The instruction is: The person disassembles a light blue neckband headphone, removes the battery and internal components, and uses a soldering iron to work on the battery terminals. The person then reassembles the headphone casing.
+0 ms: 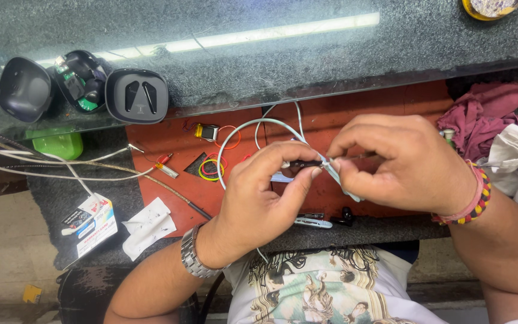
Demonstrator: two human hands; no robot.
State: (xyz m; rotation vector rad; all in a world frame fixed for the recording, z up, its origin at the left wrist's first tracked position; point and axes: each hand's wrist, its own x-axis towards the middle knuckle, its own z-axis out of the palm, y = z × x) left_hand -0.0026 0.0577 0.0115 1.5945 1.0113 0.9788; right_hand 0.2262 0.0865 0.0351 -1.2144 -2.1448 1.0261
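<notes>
Head view looks down on a cluttered table (391, 36) with a dark speckled top and, nearer the person, a red-brown mat (169, 180). Both hands meet over the mat. The left hand (265, 192), with a metal watch (194, 252) on its wrist, pinches a small dark part (304, 163) between thumb and fingertips. The right hand (403, 165), wearing a beaded wristband (478, 198), closes its thumb and forefinger on a pale blue-white cable (253, 124) right beside that part. The cable loops up and back across the mat, away from the hands, then runs down under the left hand.

On the mat lie a small wrapped battery (208, 131) with red and yellow wire loops (211, 168) near it, and a pair of tweezers (313, 222) at the near edge below the hands. At far left, on the dark top, sit an opened black earbud case (82, 81) showing its green board, and its separated shell (138, 96). White wires (43, 165) cross the left side, beside a folded paper card (91, 222). Maroon and white cloths (499, 132) are bunched at the right.
</notes>
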